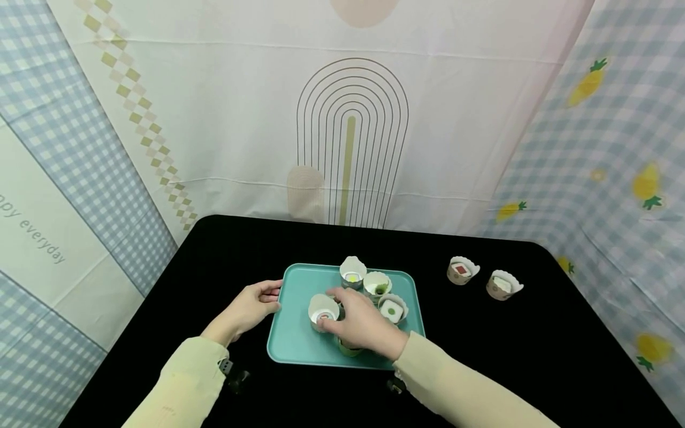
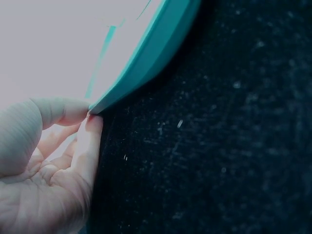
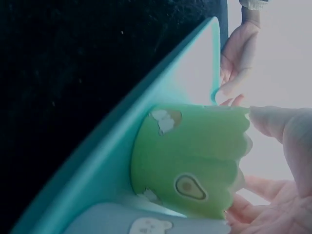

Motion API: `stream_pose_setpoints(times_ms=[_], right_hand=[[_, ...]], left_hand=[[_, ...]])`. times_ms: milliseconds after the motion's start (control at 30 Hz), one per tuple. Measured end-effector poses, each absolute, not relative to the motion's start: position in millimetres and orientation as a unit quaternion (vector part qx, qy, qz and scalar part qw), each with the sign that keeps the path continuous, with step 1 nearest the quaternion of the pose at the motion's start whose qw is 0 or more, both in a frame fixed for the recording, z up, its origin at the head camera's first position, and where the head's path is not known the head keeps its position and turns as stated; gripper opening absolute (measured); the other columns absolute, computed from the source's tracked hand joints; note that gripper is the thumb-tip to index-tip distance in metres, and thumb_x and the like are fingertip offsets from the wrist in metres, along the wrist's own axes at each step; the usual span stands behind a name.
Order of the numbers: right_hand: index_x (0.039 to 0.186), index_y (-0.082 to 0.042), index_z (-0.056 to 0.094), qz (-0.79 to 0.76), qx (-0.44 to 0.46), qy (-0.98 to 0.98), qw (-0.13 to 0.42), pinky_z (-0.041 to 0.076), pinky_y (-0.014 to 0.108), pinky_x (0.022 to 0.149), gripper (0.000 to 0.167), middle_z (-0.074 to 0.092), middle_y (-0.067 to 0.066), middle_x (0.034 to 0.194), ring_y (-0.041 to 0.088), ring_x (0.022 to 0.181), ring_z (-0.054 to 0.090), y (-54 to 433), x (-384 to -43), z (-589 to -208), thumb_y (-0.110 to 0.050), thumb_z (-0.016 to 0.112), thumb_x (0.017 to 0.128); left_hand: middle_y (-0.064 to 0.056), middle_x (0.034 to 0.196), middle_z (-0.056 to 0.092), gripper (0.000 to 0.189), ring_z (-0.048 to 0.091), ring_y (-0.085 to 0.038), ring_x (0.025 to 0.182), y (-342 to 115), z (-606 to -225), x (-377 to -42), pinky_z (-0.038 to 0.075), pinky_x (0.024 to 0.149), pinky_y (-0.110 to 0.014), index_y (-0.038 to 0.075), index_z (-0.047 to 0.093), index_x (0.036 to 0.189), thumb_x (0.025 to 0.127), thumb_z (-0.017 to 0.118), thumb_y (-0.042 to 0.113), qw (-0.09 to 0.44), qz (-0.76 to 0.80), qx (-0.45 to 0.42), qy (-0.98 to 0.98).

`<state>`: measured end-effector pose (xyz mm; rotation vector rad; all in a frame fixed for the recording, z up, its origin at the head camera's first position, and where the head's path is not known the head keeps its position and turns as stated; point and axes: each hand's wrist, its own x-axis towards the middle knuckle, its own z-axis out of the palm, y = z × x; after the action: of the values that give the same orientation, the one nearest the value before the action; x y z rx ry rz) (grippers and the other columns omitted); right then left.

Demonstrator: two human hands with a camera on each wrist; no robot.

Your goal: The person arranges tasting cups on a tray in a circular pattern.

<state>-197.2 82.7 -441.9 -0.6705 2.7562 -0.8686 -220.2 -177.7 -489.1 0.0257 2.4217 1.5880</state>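
A teal tray [image 1: 294, 345] lies on the black table. My left hand [image 1: 250, 309] pinches its left rim between thumb and fingers. My right hand [image 1: 366, 324] reaches over the tray, thumb and fingers around the near side of a pale paper baking cup [image 1: 323, 304]; a small reddish mark shows inside it. Partly under that hand stands a green baking cup [image 3: 190, 161] with avocado prints. Behind and to the right are more baking cups: one with a yellow mark [image 1: 352, 274], one with green inside [image 1: 377, 285], one with a green dot [image 1: 392, 310].
Off the tray, at the table's right, stand two more baking cups: one with a red square inside [image 1: 462, 271] and one with a whitish inside [image 1: 502, 286]. A patterned white cloth [image 1: 246, 119] hangs behind the table, with checked cloth [image 1: 599, 196] at the right.
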Motion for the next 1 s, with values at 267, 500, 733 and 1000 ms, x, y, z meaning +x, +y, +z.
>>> stream_pose_setpoints(times_ms=[267, 500, 733, 1000], right_hand=[[0.131, -0.011, 0.061, -0.266, -0.236, 0.931, 0.086, 0.045, 0.043, 0.095, 0.051, 0.061, 0.005, 0.125, 0.024, 0.114, 0.055, 84.6, -200.4, -440.2, -0.042, 0.066, 0.091], [0.128, -0.011, 0.064, -0.238, -0.244, 0.937, 0.074, 0.039, 0.047, 0.100, 0.050, 0.063, 0.004, 0.122, 0.024, 0.113, 0.055, 86.0, -197.6, -439.6, -0.045, 0.066, 0.090], [0.128, -0.012, 0.064, -0.224, -0.235, 0.943, 0.077, 0.037, 0.046, 0.102, 0.052, 0.063, 0.003, 0.121, 0.024, 0.115, 0.053, 87.0, -193.5, -437.8, -0.048, 0.064, 0.090], [0.127, -0.012, 0.064, -0.227, -0.243, 0.941, 0.070, 0.038, 0.046, 0.101, 0.052, 0.064, 0.003, 0.118, 0.022, 0.112, 0.054, 89.7, -191.4, -436.5, -0.049, 0.065, 0.090]], left_hand=[[-0.007, 0.124, 0.055, 0.053, 0.057, -0.019, 0.107, -175.7, -488.1, -220.7, 0.050, 0.092, -0.038, 0.010, 0.048, 0.143, 0.092, 0.062, 0.003, 0.121, 0.542, 0.010, 0.832], [-0.007, 0.124, 0.055, 0.053, 0.057, -0.019, 0.107, -175.9, -488.2, -220.8, 0.050, 0.092, -0.038, 0.011, 0.048, 0.143, 0.093, 0.062, 0.004, 0.124, 0.543, 0.007, 0.830], [-0.006, 0.124, 0.055, 0.052, 0.057, -0.018, 0.106, -176.3, -490.0, -221.4, 0.050, 0.092, -0.039, 0.012, 0.048, 0.143, 0.093, 0.062, 0.005, 0.123, 0.543, 0.007, 0.831], [-0.007, 0.124, 0.055, 0.052, 0.057, -0.018, 0.106, -177.0, -490.1, -220.8, 0.050, 0.091, -0.039, 0.012, 0.048, 0.143, 0.093, 0.062, 0.005, 0.124, 0.545, 0.007, 0.829]])
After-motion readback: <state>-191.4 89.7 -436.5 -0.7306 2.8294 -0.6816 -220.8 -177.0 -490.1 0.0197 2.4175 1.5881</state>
